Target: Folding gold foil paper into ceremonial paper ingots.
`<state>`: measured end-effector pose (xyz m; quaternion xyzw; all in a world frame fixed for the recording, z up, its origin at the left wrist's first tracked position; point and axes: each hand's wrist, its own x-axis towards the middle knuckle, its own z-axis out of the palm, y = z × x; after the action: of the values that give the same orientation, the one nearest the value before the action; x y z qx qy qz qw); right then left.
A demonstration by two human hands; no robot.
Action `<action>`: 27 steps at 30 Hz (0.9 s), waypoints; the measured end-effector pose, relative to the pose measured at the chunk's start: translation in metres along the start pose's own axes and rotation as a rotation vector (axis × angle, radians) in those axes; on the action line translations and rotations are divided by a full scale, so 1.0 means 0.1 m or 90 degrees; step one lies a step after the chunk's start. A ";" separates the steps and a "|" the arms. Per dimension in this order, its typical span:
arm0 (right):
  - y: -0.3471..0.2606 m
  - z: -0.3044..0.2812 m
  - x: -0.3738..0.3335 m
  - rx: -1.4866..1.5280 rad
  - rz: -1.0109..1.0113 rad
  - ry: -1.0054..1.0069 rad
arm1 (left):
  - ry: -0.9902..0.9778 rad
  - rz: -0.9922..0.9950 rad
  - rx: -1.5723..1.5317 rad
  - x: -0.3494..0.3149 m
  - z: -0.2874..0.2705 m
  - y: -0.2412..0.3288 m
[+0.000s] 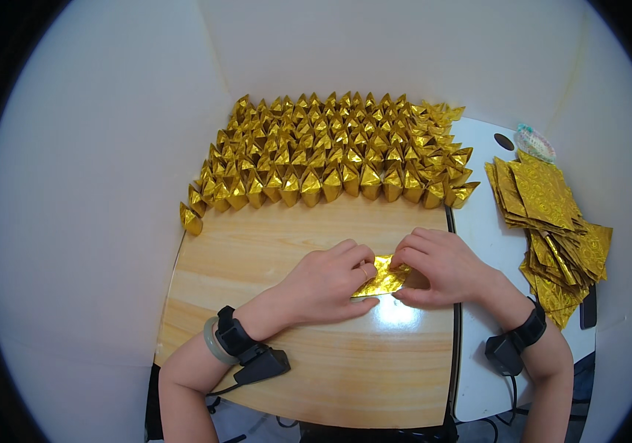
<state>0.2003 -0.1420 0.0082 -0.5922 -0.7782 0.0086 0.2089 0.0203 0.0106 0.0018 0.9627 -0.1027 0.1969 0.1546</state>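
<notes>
A small folded piece of gold foil paper (384, 279) lies between my hands, low over the wood-grain table (316, 384). My left hand (334, 279) grips its left end, fingers curled over the top and thumb at the near edge. At the right end, my right hand (438, 267) pinches the paper between fingers and thumb. Part of the paper is hidden under my fingers. Beyond my hands stand several rows of folded gold paper ingots (330, 159), packed close together with their points up.
To the right, a white tabletop (478, 295) adjoins the wooden one. On it lies a loose stack of gold foil sheets (545, 196), with a pale beaded-looking ring (535, 142) behind it. A dark flat object (588, 308) shows beside the stack. White walls enclose the table.
</notes>
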 end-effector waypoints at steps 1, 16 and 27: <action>0.01 0.00 0.00 -0.011 -0.006 0.002 | 0.007 -0.001 0.004 0.00 0.02 0.00; 0.02 0.17 -0.01 0.133 0.179 0.052 | 0.014 -0.265 -0.176 -0.02 0.05 -0.08; -0.03 0.19 0.06 0.120 0.288 0.075 | 0.030 -0.341 -0.194 0.00 0.11 -0.11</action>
<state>0.1899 -0.1331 -0.0063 -0.7290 -0.6079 0.0933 0.3006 0.0270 0.0170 -0.0102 0.9163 0.1299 0.1535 0.3463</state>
